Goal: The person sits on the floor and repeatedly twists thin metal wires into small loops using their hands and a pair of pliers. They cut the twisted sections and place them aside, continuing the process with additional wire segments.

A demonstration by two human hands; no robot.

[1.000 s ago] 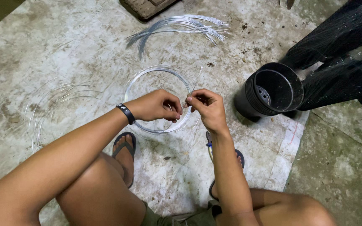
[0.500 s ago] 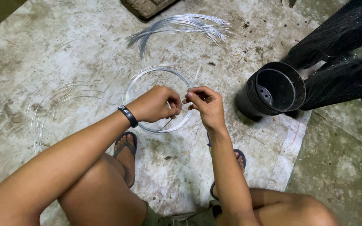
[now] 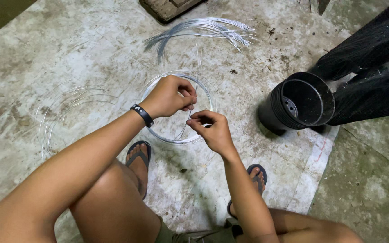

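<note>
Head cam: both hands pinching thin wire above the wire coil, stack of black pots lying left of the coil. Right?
Not quite. The stack of black pots lies to the right of the wire coil, as the head view shows. Left hand and right hand do pinch the thin wire.

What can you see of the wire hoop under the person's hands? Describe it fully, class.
The wire hoop is a round coil of thin, shiny, silvery strands. It lies flat on the stained concrete floor, between the person's feet and above them in the frame. The left hand and right hand pinch a straight wire strand over it.
</note>
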